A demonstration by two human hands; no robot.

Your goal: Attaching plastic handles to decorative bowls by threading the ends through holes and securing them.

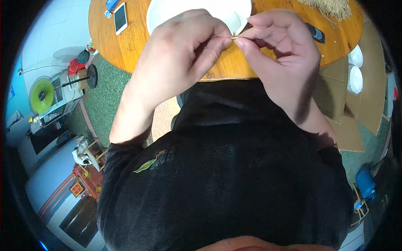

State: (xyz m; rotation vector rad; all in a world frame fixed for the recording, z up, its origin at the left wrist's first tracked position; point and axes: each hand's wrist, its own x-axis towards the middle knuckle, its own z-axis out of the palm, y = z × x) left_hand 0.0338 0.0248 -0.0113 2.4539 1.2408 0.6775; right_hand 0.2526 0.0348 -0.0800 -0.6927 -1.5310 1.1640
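Observation:
Above the near edge of a round wooden table (130,48), my two hands meet fingertip to fingertip. Thumb and forefinger of my left hand (171,52) pinch one side of a thin tan strand (235,38). The thumb and forefinger of my right hand (289,52) pinch it from the other side, while its other fingers curl loosely. Only a short bit of the strand shows between the fingertips. Just beyond the hands is a wide white dish (161,12), partly covered by them. A bundle of similar tan strands (333,9) lies at the far right of the table.
A white phone (121,19) and a small blue packet (111,5) lie at the table's left. A dark handheld object (316,33) sits behind my right hand. Right of the table stand open cardboard boxes (368,83) with white round items (355,79). A green fan (42,95) stands left.

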